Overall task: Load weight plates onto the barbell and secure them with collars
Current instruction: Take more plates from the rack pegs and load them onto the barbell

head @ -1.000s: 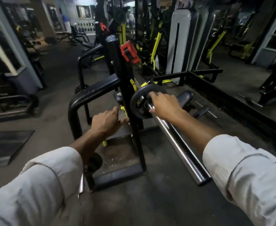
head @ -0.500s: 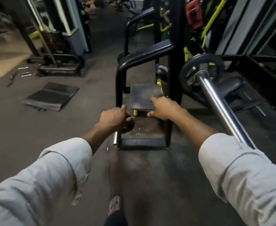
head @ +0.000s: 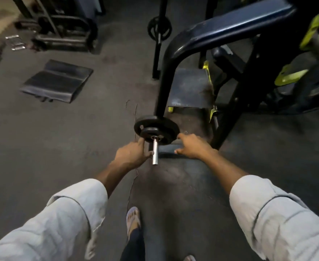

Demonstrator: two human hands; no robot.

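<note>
Both hands [head: 130, 154] [head: 191, 147] at small plate's [head: 151, 131] edges on peg [head: 155, 151].

I saw black weight plates [head: 155, 129] stacked on a shiny silver peg [head: 155, 151] at centre. Both my sleeves [head: 64, 221] were pale grey. The floor [head: 42, 138] was dull dark grey. At two o'clock stood a black rack frame [head: 220, 32] with neon yellow-green parts [head: 290, 74]. At ten o'clock lay a black folded mat [head: 57, 81].
</note>
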